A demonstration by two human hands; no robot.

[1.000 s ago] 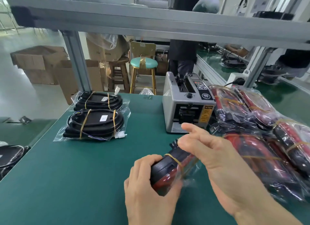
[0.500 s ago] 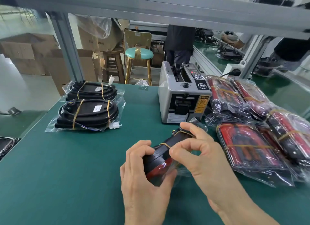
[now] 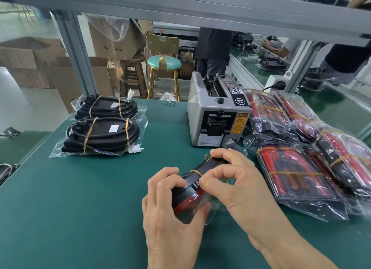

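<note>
The left hand has its grip curled round the near end of a red and black lamp. The lamp sits in a clear bag, low by the green tabletop, in front of the grey tape machine. The right hand has a narrow grip and pinches the bag beside a yellow rubber band. Two bands look on already. I think the bag end needs closing, then it can join the packed lamps.
</note>
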